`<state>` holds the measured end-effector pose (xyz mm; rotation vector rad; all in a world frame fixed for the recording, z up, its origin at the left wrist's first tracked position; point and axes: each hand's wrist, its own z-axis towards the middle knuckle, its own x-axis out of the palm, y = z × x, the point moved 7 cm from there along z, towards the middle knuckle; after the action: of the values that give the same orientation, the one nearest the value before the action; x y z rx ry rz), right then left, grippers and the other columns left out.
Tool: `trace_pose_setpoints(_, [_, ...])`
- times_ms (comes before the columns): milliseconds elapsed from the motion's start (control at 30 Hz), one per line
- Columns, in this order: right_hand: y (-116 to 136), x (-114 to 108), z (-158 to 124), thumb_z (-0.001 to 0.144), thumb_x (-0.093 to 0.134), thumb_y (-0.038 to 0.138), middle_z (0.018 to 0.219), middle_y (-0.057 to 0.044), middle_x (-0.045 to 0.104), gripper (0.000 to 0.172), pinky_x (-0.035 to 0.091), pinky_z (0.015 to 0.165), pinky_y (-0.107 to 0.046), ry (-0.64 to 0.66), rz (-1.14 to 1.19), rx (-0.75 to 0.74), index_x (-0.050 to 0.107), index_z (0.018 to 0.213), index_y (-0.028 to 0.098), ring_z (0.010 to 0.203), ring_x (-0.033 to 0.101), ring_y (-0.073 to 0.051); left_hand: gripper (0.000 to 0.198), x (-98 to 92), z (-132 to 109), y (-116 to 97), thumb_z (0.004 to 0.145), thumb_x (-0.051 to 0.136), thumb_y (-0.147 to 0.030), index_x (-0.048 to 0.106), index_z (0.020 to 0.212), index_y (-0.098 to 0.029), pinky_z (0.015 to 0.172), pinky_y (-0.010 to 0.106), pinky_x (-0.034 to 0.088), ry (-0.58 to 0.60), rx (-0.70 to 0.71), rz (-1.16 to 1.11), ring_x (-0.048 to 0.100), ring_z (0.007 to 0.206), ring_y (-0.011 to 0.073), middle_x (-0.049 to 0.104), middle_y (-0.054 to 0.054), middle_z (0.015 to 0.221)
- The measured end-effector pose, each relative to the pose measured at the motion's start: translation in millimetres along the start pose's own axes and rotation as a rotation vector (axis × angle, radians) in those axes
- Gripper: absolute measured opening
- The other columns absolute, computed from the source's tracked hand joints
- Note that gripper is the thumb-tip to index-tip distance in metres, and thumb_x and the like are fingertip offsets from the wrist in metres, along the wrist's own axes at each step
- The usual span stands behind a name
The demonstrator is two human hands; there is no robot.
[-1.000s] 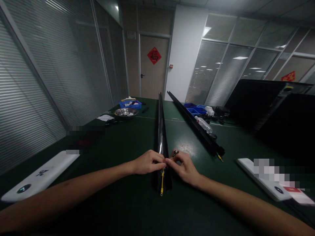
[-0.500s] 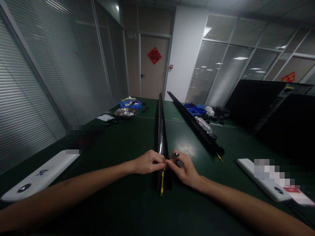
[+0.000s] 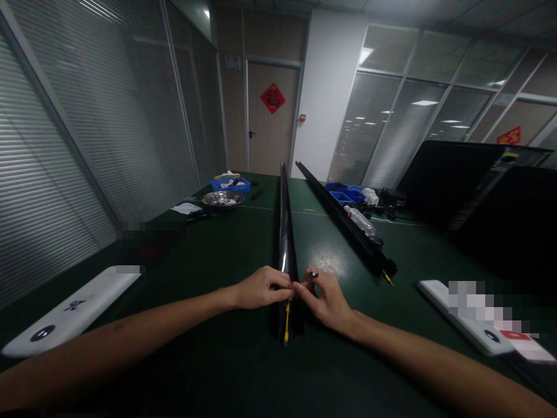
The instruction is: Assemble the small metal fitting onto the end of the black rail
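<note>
A long black channel-shaped rail [image 3: 285, 232] runs away from me along the table, its near end under my hands. My left hand [image 3: 264, 287] is closed in a pinch over the rail, and the fingertips hide whatever is between them. My right hand [image 3: 328, 299] meets it there, thumb and index finger touching the same spot. A shiny metal tool, by its forked head a small wrench [image 3: 312, 274], sticks out of the curled right fingers. Just below the fingertips, a short yellow wire [image 3: 286, 325] with a ring terminal hangs over the rail's near end.
A second black rail [image 3: 348, 223] with a yellow-green wire [image 3: 389, 280] lies to the right. Beyond it are blue bins [image 3: 342, 197] and a plastic bottle [image 3: 361, 222]. A metal bowl [image 3: 223, 200] and blue basket [image 3: 230, 185] stand far left. White devices [image 3: 73, 307] flank me.
The wrench in my right hand has turned slightly. Both hands stay at the same spot on the rail.
</note>
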<state>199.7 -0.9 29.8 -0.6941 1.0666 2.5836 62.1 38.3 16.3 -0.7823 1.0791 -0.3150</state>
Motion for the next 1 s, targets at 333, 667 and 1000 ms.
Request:
trace_pose_setpoints(333, [-4.7,2.7,0.1,0.102,0.064,0.034,0.075,-0.002,0.063,0.026,0.046,0.061,-0.027,0.012,0.036,0.030,0.064,0.081,0.018,0.065,0.059,-0.015,0.027,-0.4,0.2,2.0,0.104,0.060,-0.032,0.075,0.093,-0.013,0.064,0.020,0.039,-0.003,0.010,0.001,0.057,0.071,0.0125,0.061,0.002,0.081])
trace_pose_setpoints(667, [-5.1,0.4,-1.0,0.110,0.049,0.034,0.084,-0.004,0.067,0.030,0.050,0.074,-0.029,0.037,0.101,0.036,0.067,0.092,0.019,0.076,0.064,-0.017,0.025,-0.8,-0.4,1.6,0.103,0.060,-0.030,0.076,0.093,-0.013,0.065,0.021,0.041,-0.008,0.006,0.025,0.059,0.072,0.0133,0.065,0.003,0.086])
trace_pose_setpoints(1000, [-6.4,-1.2,-2.8,0.112,0.041,0.039,0.076,0.000,0.058,0.036,0.045,0.064,-0.026,0.025,0.145,0.095,0.064,0.093,0.019,0.066,0.056,-0.014,0.026,-2.5,0.2,-2.2,0.104,0.059,-0.031,0.075,0.094,-0.013,0.065,0.020,0.040,-0.023,0.001,0.037,0.059,0.072,0.0129,0.066,0.003,0.084])
